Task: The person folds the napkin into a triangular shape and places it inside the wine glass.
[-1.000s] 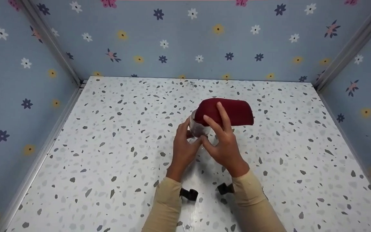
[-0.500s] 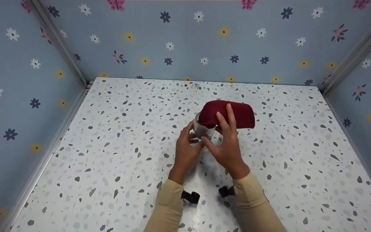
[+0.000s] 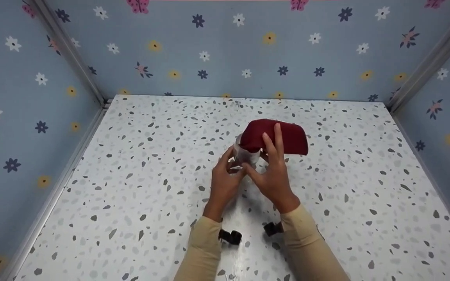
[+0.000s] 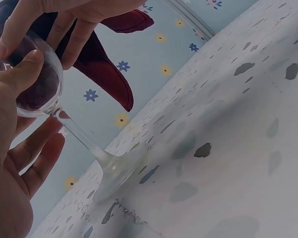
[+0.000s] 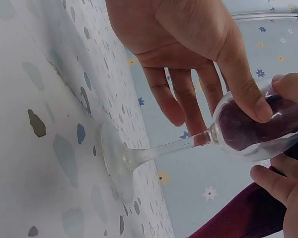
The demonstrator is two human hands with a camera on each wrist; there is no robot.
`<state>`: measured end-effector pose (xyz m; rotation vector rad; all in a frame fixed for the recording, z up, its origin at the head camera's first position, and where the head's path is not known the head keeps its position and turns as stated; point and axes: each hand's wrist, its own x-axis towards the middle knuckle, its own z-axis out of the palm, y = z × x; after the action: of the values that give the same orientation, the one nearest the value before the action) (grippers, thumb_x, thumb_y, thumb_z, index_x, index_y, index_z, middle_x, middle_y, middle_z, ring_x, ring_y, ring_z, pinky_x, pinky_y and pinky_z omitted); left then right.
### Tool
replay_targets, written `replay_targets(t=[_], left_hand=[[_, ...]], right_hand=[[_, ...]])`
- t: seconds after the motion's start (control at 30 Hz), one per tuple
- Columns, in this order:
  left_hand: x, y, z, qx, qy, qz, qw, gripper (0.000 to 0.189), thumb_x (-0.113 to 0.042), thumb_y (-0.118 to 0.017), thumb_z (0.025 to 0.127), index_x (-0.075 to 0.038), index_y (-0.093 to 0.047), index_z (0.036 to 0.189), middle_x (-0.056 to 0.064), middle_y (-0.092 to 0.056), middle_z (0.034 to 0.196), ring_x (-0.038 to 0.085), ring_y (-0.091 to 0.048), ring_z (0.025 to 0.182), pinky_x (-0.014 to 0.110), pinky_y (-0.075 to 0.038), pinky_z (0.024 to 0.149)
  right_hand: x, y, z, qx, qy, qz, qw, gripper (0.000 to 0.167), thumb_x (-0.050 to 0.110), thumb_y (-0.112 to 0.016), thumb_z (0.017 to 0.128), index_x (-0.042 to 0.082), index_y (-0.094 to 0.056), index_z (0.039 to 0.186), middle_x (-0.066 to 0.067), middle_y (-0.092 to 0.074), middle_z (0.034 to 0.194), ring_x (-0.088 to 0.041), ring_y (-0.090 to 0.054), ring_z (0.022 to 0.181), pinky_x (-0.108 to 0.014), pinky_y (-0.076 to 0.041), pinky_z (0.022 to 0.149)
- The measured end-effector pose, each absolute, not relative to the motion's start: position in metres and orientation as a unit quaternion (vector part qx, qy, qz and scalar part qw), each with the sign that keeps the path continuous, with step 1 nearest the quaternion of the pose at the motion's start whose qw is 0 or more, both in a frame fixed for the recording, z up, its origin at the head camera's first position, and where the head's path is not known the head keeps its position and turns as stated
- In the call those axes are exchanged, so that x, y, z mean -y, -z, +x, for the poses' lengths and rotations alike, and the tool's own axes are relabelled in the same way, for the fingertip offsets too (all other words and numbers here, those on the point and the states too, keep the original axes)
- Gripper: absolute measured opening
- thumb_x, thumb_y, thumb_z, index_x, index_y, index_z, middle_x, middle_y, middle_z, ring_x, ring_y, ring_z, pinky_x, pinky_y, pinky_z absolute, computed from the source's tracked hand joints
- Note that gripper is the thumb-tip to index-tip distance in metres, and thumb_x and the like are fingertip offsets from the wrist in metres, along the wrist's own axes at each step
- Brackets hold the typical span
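Note:
A clear wine glass (image 3: 247, 157) stands with its foot on the speckled table, its stem (image 5: 169, 148) plain to see in the right wrist view. Dark red cloth (image 3: 293, 138) fills its bowl and spreads out over the rim to the right. My left hand (image 3: 225, 183) grips the bowl from the left, thumb on the glass, other fingers near the stem. From the other side my right hand (image 3: 275, 177) holds the bowl between thumb and lower fingers, while two straighter fingers lie on the cloth. Cloth ends (image 4: 107, 74) hang down beside the glass in the left wrist view.
White speckled tabletop (image 3: 150, 156) surrounds the glass. Blue flowered panels (image 3: 225, 47) wall it in at the back and sides, with metal rails (image 3: 72, 54) at the corners. Black wrist mounts (image 3: 231, 237) sit at the inner side of both sleeves.
My right hand's upper fingers have shifted right along the cloth, and a lower finger now shows beside the bowl. The left hand keeps its grip; the whole head view has shifted slightly.

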<state>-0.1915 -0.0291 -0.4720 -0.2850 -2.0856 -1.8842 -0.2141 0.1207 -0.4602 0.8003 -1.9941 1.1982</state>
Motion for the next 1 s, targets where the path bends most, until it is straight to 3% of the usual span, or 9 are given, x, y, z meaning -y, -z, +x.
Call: replay_targets(t=[0.17,0.53,0.77,1.0], left_hand=[[0.030,0.494,-0.204,0.729,0.659,-0.097,0.158,0.069,-0.006,-0.077,0.089,-0.005,-0.045,0.149,0.016,-0.057,0.138,0.025,-0.067,0.109,0.039,-0.056,0.086],[0.036,0.501,-0.207,0.732,0.661,-0.103,0.132,0.070,-0.023,-0.079,0.088,-0.016,-0.046,0.150,0.004,-0.058,0.139,0.014,-0.066,0.111,0.036,-0.055,0.086],[0.038,0.499,-0.205,0.729,0.670,-0.099,0.099,0.069,-0.015,-0.075,0.092,-0.015,-0.043,0.152,0.007,-0.054,0.145,0.019,-0.062,0.118,0.038,-0.053,0.092],[0.037,0.502,-0.209,0.742,0.658,-0.092,0.084,0.070,-0.016,-0.073,0.094,-0.021,-0.039,0.155,0.001,-0.049,0.149,0.017,-0.060,0.121,0.031,-0.052,0.094]], right_hand=[[-0.119,0.462,-0.216,0.773,-0.440,0.293,0.352,0.095,0.017,-0.085,0.082,0.015,-0.027,0.158,-0.024,-0.010,0.164,-0.038,-0.020,0.149,-0.044,-0.046,0.103],[-0.119,0.457,-0.217,0.750,-0.477,0.299,0.346,0.084,0.015,-0.084,0.082,0.008,-0.036,0.150,-0.024,-0.009,0.164,-0.038,-0.022,0.148,-0.042,-0.045,0.104],[-0.117,0.460,-0.217,0.759,-0.465,0.301,0.341,0.088,0.017,-0.083,0.083,0.009,-0.030,0.153,-0.026,-0.007,0.164,-0.039,-0.020,0.149,-0.041,-0.044,0.106],[-0.115,0.461,-0.218,0.769,-0.430,0.294,0.371,0.092,0.016,-0.085,0.082,0.009,-0.028,0.154,-0.030,-0.010,0.161,-0.041,-0.017,0.149,-0.047,-0.039,0.109]])
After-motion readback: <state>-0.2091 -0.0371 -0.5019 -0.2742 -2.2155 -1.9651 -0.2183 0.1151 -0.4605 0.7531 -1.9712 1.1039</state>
